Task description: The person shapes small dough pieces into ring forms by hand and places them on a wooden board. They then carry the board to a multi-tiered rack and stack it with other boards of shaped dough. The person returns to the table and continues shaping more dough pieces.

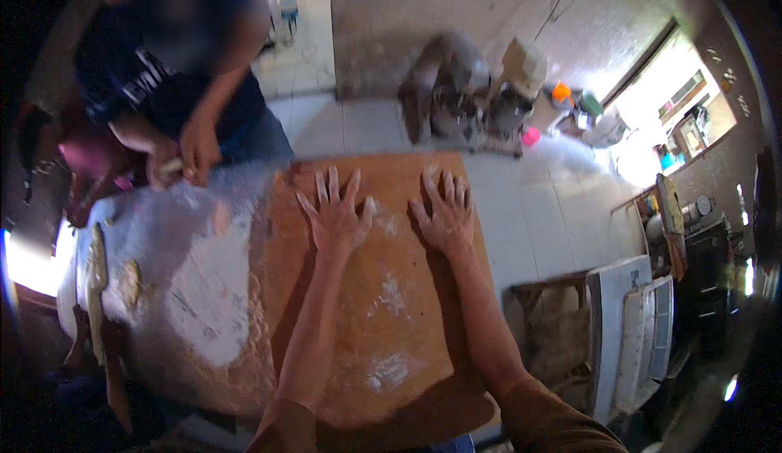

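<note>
My left hand (336, 217) lies on the far part of a brown wooden board (371, 261), palm down with its fingers spread. On the same board, toward its right edge, my right hand (445, 215) rests flat, also with fingers apart. Both hands are dusted with white flour and neither holds anything. Flour smudges (389, 296) mark the wood between my forearms, and another floury patch (386, 371) lies nearer to me. I see no dough under or between my hands.
Left of the board, a table surface (155, 355) bears a flour layer (210, 294), a long dough strip (96, 282) and a small dough piece (130, 280). Across it, a co-worker's hands (198, 150) hold a small pale piece. A machine (448, 94) stands beyond; a white cabinet (619, 331) stands right.
</note>
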Demonstrator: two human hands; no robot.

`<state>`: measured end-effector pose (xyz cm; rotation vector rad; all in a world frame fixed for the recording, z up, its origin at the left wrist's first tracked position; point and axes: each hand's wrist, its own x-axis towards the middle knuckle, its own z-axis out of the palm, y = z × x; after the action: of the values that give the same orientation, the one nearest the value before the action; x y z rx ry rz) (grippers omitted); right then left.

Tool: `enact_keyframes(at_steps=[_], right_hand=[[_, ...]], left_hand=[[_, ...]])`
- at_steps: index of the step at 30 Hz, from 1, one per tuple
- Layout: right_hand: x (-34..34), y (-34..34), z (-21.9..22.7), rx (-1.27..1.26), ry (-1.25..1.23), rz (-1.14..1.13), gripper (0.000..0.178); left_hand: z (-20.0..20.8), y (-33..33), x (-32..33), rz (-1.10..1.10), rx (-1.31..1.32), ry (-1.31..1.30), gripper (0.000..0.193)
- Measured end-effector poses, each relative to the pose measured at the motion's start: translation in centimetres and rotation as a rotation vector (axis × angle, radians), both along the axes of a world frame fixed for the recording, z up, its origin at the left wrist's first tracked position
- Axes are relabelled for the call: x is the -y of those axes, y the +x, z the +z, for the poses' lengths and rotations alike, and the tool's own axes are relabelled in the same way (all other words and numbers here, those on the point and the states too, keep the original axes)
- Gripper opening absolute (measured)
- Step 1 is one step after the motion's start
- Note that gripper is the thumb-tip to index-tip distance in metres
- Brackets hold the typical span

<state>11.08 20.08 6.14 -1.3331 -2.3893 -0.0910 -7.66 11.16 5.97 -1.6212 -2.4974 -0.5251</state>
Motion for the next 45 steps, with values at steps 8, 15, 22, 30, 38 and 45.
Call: enact_keyframes(at_steps=[8, 15, 22, 30, 38, 45], right_hand=[[-1.3, 0.1, -3.8, 0.052, 0.087, 0.092, 0.055], [0.3, -0.2, -4.1, 0.058, 0.163, 0.041, 0.053], [7.4, 7.8, -0.7, 0.019, -0.057, 0.043, 0.063], [15.9, 18.5, -1.2, -0.333, -0.298, -0.12, 0.038], [25.7, 23.9, 9.4, -0.728, -0.627, 0.096, 0.029], [40.1, 20.2, 11.9, -0.409, -0.992, 0.866, 0.043]], left_hand=[[-5.8, -0.7, -0.7, 0.024, -0.098, 0.044, 0.057], [-4.7, -0.5, -0.2, 0.051, -0.132, 0.128, 0.057], [0.4, 3.1, 18.0, 0.259, 0.049, 0.06, 0.062], [0.3, 8.0, 28.7, 0.882, 0.214, -0.03, 0.059], [4.5, 20.3, 45.7, 0.804, 0.35, 0.623, 0.036], [-8.7, 30.2, 65.0, 1.327, 0.557, 0.545, 0.039]])
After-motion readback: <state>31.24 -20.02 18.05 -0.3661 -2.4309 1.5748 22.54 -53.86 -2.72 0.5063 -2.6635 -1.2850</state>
